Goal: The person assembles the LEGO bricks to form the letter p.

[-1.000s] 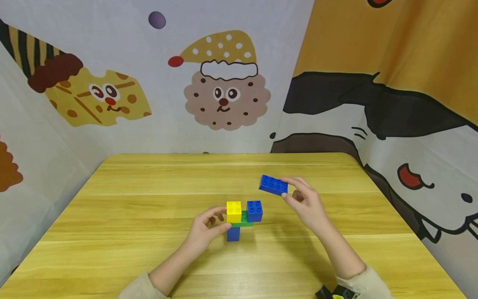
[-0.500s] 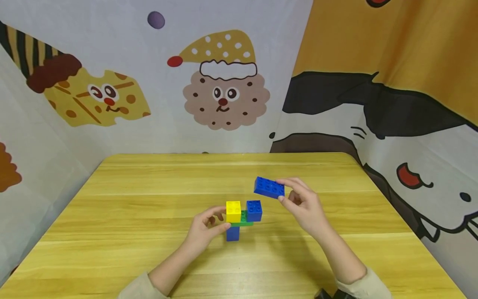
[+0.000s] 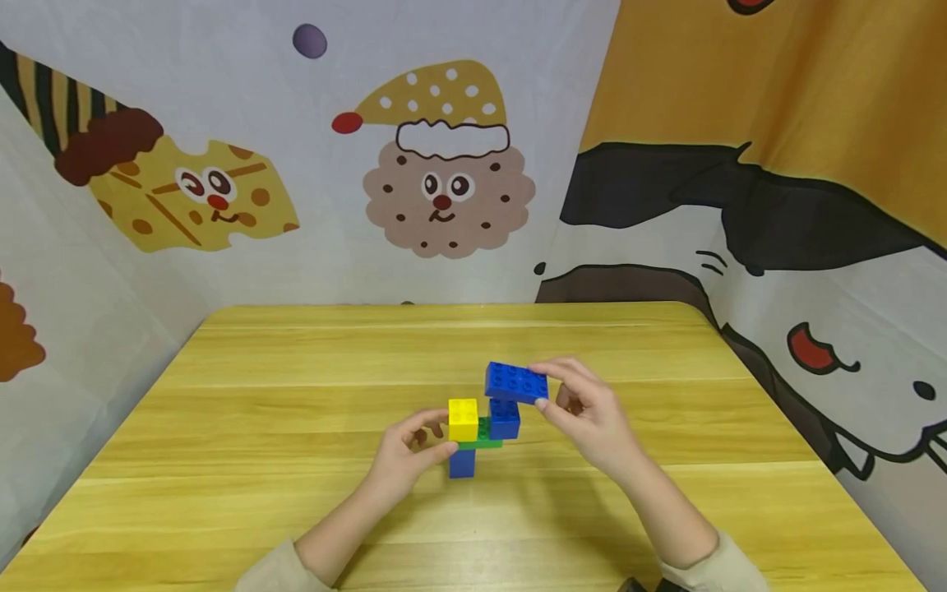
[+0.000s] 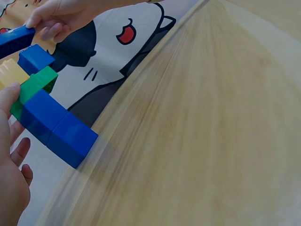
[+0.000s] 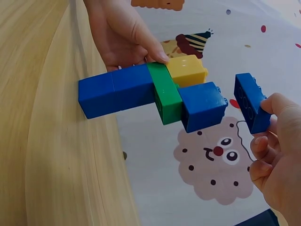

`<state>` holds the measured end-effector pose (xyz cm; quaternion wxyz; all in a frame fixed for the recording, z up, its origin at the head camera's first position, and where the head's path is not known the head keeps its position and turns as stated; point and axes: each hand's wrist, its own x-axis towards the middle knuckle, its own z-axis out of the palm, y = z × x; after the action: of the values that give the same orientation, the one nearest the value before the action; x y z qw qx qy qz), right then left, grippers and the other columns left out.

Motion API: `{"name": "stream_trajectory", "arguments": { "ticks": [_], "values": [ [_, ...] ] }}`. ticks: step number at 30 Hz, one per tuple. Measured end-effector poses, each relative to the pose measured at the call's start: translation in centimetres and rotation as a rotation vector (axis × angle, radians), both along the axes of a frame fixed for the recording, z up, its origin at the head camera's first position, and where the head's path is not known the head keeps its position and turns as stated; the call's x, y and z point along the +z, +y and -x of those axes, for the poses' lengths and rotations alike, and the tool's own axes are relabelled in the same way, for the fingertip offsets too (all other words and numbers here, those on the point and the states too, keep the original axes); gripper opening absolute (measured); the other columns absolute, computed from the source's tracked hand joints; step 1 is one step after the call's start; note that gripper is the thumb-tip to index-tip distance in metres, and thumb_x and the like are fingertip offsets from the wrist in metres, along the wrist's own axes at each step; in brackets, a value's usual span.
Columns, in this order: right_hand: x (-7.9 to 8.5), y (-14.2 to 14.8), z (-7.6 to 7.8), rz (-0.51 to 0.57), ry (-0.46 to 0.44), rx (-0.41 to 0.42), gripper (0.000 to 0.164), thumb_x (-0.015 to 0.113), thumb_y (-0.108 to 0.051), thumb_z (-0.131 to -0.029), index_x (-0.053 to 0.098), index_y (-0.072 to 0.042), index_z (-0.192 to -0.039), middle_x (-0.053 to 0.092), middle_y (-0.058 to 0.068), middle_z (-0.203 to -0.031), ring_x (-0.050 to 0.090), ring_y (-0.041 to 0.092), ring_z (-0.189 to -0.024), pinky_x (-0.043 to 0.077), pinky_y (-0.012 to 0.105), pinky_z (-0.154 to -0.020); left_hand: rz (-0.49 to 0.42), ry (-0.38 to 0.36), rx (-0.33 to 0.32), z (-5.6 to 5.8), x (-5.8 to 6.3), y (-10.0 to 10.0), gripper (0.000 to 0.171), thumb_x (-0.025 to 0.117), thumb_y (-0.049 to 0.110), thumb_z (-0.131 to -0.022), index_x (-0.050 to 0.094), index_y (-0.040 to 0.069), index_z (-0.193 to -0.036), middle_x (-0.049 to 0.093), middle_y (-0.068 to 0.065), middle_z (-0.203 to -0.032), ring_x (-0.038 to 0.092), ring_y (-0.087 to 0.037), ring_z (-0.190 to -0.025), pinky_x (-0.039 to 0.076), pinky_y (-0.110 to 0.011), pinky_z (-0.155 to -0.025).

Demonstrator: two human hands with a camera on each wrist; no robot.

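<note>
A small toy building-brick structure stands on the table. Two stacked blue bricks [image 5: 115,89] form its column, and a longer green brick [image 5: 164,94] lies across the top. Side by side on the green one sit a yellow brick [image 3: 463,420] and a square blue brick [image 3: 505,420]. My left hand [image 3: 407,450] holds the structure from the left, thumb at the joint of yellow and green. Between thumb and fingertips, my right hand [image 3: 595,415] pinches a long blue brick [image 3: 515,382], studs up. The right wrist view shows a gap between it and the square blue brick.
The wooden table [image 3: 259,370] reaches back to a cloth wall [image 3: 311,164] printed with cartoon figures. A dark object [image 3: 651,585] shows at the front edge near the right sleeve [image 3: 713,567].
My right hand has moved left and slightly toward me, bringing the long blue brick from the right to over the square blue brick. The left hand and the structure stay in place.
</note>
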<state>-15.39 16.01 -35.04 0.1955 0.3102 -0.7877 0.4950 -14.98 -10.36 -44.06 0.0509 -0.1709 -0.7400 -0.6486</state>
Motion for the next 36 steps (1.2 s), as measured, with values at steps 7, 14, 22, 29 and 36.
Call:
{"name": "stream_trajectory", "arguments": {
  "ticks": [7, 14, 22, 29, 36],
  "values": [
    [2.5, -1.6, -1.6, -0.007, 0.035, 0.056, 0.036, 0.064, 0.018, -0.078, 0.063, 0.006, -0.112, 0.061, 0.015, -0.107, 0.041, 0.012, -0.056, 0.036, 0.024, -0.047, 0.005, 0.007, -0.003, 0.0, 0.0, 0.0, 0.034, 0.076, 0.010, -0.082, 0.067, 0.007, -0.114, 0.062, -0.004, -0.097, 0.048, -0.029, -0.084, 0.037, -0.027, -0.070],
    [3.0, -2.3, -1.8, -0.029, 0.024, 0.076, 0.035, 0.066, 0.017, -0.078, 0.063, 0.007, -0.111, 0.062, 0.015, -0.107, 0.042, 0.012, -0.058, 0.037, 0.024, -0.047, -0.011, 0.014, -0.005, 0.0, -0.1, 0.1, 0.034, 0.076, 0.008, -0.081, 0.067, 0.007, -0.114, 0.062, -0.003, -0.096, 0.048, -0.029, -0.084, 0.037, -0.027, -0.070],
    [3.2, -2.8, -1.8, -0.030, 0.001, 0.086, 0.036, 0.066, 0.015, -0.079, 0.063, 0.007, -0.114, 0.062, 0.014, -0.108, 0.042, 0.012, -0.058, 0.036, 0.023, -0.047, -0.015, 0.015, -0.014, 0.0, 0.0, 0.1, 0.034, 0.075, 0.008, -0.082, 0.067, 0.005, -0.115, 0.062, -0.006, -0.097, 0.048, -0.033, -0.086, 0.036, -0.027, -0.072],
    [3.2, -3.0, -1.6, -0.032, -0.016, 0.111, 0.036, 0.066, 0.014, -0.080, 0.062, 0.007, -0.115, 0.061, 0.014, -0.109, 0.041, 0.013, -0.057, 0.036, 0.024, -0.046, -0.014, 0.011, -0.017, 0.0, -0.1, 0.0, 0.034, 0.075, 0.008, -0.082, 0.066, 0.004, -0.115, 0.062, -0.007, -0.097, 0.047, -0.035, -0.087, 0.036, -0.028, -0.072],
    [3.1, -3.2, -1.5, -0.049, -0.032, 0.144, 0.033, 0.065, 0.014, -0.081, 0.064, 0.005, -0.112, 0.061, 0.012, -0.106, 0.040, 0.013, -0.057, 0.036, 0.024, -0.046, -0.015, -0.004, -0.014, 0.0, 0.0, 0.0, 0.034, 0.075, 0.007, -0.082, 0.067, 0.005, -0.115, 0.061, -0.009, -0.096, 0.047, -0.038, -0.087, 0.036, -0.028, -0.072]
  ]
}}
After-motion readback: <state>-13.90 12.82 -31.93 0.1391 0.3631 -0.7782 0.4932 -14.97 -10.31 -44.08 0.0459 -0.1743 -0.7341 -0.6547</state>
